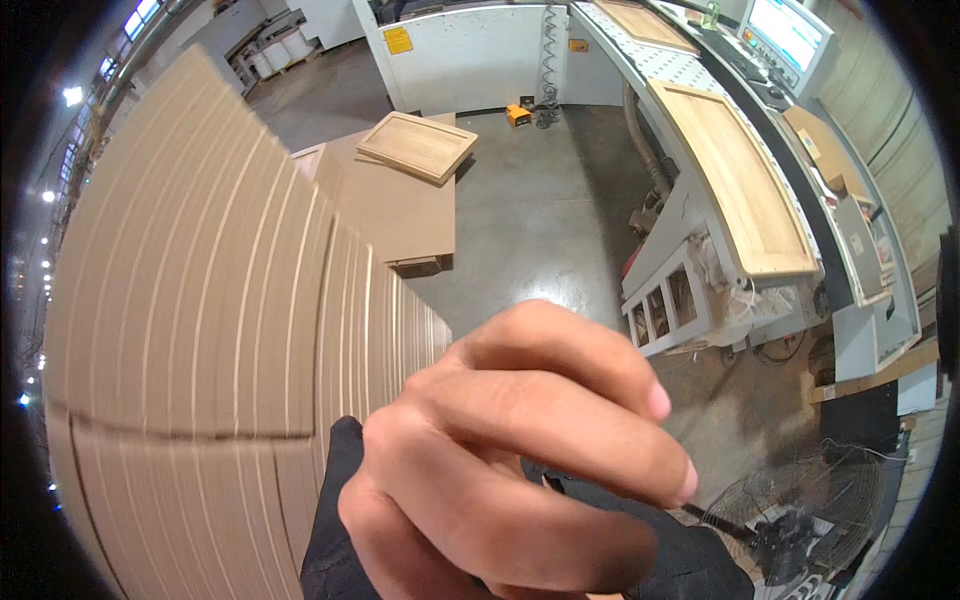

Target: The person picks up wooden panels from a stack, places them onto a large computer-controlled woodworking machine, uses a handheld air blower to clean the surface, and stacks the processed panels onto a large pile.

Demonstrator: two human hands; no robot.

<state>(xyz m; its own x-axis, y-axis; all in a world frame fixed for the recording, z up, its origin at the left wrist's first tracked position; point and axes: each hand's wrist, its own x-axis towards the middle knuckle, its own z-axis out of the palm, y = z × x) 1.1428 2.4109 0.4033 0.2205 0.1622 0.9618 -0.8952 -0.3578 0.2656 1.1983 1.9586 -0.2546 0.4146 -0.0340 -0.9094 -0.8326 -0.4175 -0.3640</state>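
Observation:
My left hand (500, 440) is raised very close in front of me, large in the lower middle. Its fingers point right, half bent and slightly apart, and nothing shows between them; the palm side and thumb are hidden. Behind it is dark clothing (325, 530). Left of the hand rises a tall stack of brown sheets (190, 270) with pale striped edges; I cannot tell whether the hand touches it. My right hand is out of view.
Framed wooden panels (420, 143) lie on a low brown-topped stand (400, 210). Another framed panel (745, 185) lies on the machine bed at right, beside a monitor (785, 40). An orange foot pedal (518, 116) sits on the floor; a wire-guarded fan (800, 510) stands lower right.

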